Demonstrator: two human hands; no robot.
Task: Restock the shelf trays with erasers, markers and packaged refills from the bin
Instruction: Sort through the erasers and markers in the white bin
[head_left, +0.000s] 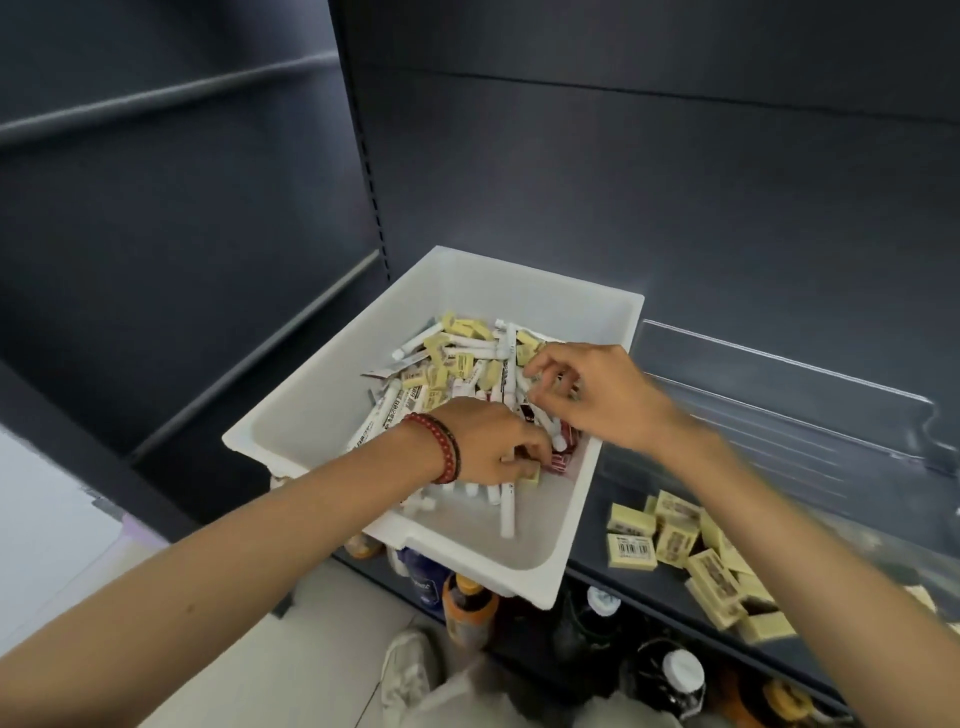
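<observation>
A white plastic bin (322, 410) sits on the dark shelf, holding a jumble of white markers (470, 345), yellow erasers (457, 364) and red packaged refills (563, 460). My left hand (488, 447), with a red bracelet on the wrist, is down in the bin and its fingers pinch a yellow eraser (532, 475). My right hand (597, 395) is over the pile, fingers curled around small items; what it holds is blurred. To the right, a clear shelf tray (779, 410) holds several yellow erasers (675, 540).
The bin's front corner overhangs the shelf edge (649, 587). Bottles (467, 603) stand on the lower shelf beneath. A shoe (410, 675) shows on the pale floor. Dark back panels and bare shelves rise behind and to the left.
</observation>
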